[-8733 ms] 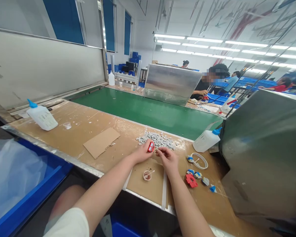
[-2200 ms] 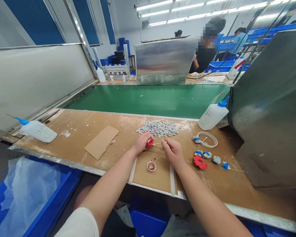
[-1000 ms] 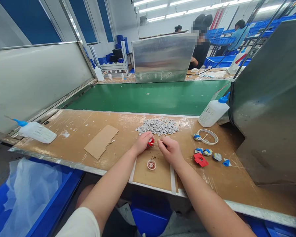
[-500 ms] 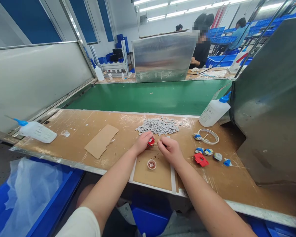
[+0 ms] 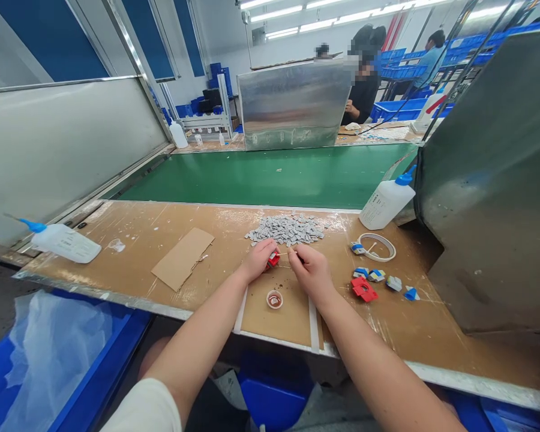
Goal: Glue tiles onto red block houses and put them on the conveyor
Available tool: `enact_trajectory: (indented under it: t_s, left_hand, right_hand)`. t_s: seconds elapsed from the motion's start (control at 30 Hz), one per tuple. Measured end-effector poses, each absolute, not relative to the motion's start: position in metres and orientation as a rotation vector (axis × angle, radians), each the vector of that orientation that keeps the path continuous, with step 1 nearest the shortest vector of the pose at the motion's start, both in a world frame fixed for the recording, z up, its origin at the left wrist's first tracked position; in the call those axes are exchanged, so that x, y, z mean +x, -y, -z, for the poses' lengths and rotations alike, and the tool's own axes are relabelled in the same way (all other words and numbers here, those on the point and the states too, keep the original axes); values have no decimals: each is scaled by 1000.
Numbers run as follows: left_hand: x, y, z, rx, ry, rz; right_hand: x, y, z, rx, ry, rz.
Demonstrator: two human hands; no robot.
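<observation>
My left hand [image 5: 257, 260] is closed around a small red plastic piece [image 5: 273, 259], its red side showing past the fingers. Opposite it, my right hand [image 5: 309, 267] pinches a thin pale stick [image 5: 284, 254] whose tip reaches to the red piece. Part of the stick is hidden by the fingers. Below both hands a small round cup [image 5: 274, 299] with reddish-brown contents stands on the cardboard-covered bench. Just beyond the hands lies a heap of small grey pieces [image 5: 285, 229].
A red part [image 5: 364, 290], several small blue-and-grey pieces [image 5: 377, 275] and a tape ring [image 5: 377, 247] lie right. Squeeze bottles [image 5: 387, 203] stand at right and lie at left. A cardboard sheet [image 5: 183, 258] lies left; a green belt [image 5: 252, 174] runs behind. A person [image 5: 363, 90] sits beyond.
The view has shifted slightly. My hands keep nearly the same pose, with the stick still at the red piece.
</observation>
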State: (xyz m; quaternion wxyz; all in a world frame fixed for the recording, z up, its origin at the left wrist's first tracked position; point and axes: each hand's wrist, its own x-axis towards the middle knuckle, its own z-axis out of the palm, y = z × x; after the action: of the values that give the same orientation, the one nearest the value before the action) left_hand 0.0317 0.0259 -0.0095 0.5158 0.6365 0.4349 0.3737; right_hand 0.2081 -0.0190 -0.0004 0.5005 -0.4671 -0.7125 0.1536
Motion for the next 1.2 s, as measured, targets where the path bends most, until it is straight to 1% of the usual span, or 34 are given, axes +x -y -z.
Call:
enact_trajectory:
  t_s: [0.53, 0.87, 1.07, 1.2]
  left_hand:
    - [32, -27, 10, 1481, -1092, -922]
    - [33, -25, 7, 1458, -1114, -907]
    - [34, -25, 9, 1545, -1123, -951]
    - [33, -28, 11, 1330, -1074, -976]
  right_hand:
    - [205, 26, -11, -954, 1930, -369]
    - [207, 22, -4, -1122, 1785, -287]
    - [205, 24, -9, -1020, 1849, -345]
    - [212, 28, -13, -940, 1879, -369]
